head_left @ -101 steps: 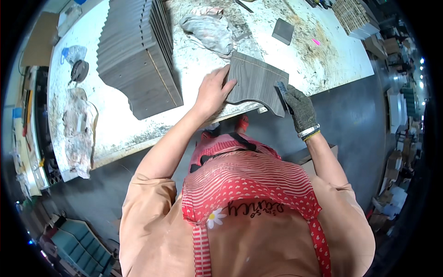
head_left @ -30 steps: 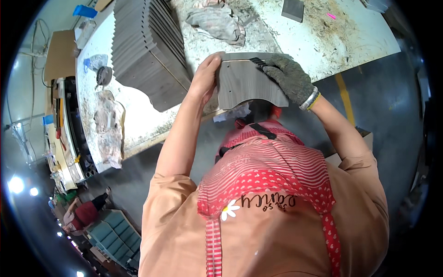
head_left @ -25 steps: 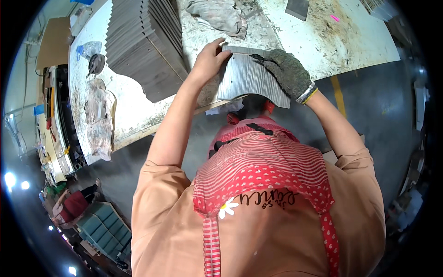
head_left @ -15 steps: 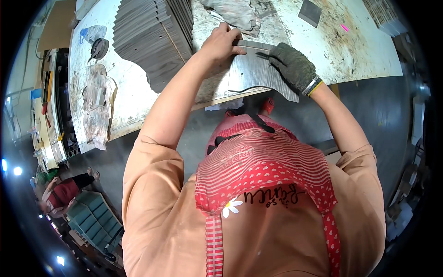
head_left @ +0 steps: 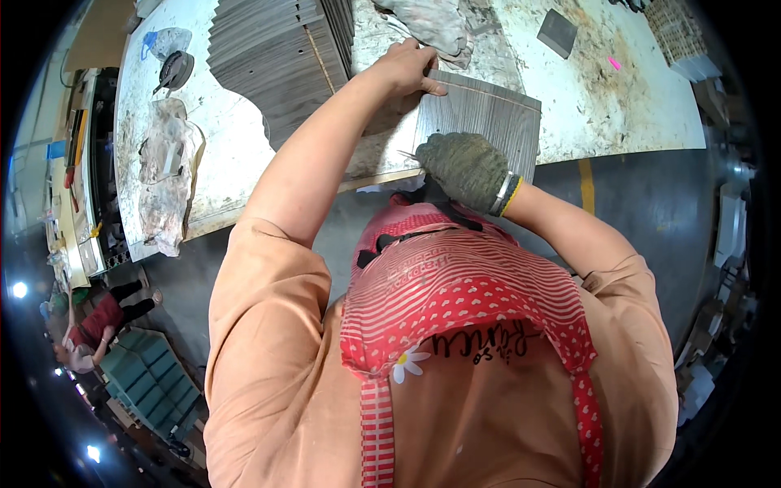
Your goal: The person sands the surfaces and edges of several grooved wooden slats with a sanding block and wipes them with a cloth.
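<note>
Resting at the upper left corner of the flat grey wood-grain panel (head_left: 490, 116), the bare left hand (head_left: 407, 68) had its thumb spread from the fingers; could not tell whether this grip pinched the panel or only steadied it. The right hand (head_left: 467, 167), in a dark grey-green knit glove, lay across the panel's lower left part. Its grip was curled closed about a thin object (head_left: 407, 154), of which only a tip showed beyond the fingers; type not determinable.

Panel position: on the worn white tabletop (head_left: 232, 167) at its near edge, lower right corner reaching just past that edge. To its left stood a large stack of grey wood-grain panels (head_left: 272, 69). Beyond the left hand lay a crumpled grey rag (head_left: 429, 20); farther right, a dark grey rectangular block (head_left: 557, 34) and a small bright pink piece (head_left: 614, 63).
</note>
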Tool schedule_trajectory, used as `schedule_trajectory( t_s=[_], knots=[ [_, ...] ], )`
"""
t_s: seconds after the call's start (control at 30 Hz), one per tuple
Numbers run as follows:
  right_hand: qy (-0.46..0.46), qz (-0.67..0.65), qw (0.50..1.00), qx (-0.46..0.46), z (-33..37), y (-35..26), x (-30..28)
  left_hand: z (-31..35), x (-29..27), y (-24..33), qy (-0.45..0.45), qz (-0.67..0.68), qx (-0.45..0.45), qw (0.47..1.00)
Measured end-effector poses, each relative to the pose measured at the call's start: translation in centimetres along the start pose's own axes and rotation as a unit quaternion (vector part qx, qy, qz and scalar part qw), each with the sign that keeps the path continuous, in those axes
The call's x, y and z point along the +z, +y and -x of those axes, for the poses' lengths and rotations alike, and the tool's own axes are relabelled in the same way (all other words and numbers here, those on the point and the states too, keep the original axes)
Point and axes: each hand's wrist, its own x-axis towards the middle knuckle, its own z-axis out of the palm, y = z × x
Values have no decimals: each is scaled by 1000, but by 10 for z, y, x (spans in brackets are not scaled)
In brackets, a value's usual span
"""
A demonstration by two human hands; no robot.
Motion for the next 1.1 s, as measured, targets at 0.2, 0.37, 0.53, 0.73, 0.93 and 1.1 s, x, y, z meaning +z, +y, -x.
schedule_trajectory(
  t_s=[0.2,0.37,0.53,0.73,0.93,1.1],
  knots=[
    [27,0,1000,3,-5,6,-3,-4,0,-2,-2,1,6,1000],
    [-70,-10,997,-11,-4,-11,-1,-6,4,-6,1,-8,11,1000],
    [101,58,993,-13,-11,24,-1,-7,2,-1,-7,3,8,1000],
    [-115,-2,992,-42,10,-25,-14,-9,4,-2,-13,10,4,1000],
    [152,-399,834,349,46,44,-16,6,5,-8,40,31,42,998],
    [292,-528,701,380,49,55,13,75,54,34,241,-10,9,971]
  ],
)
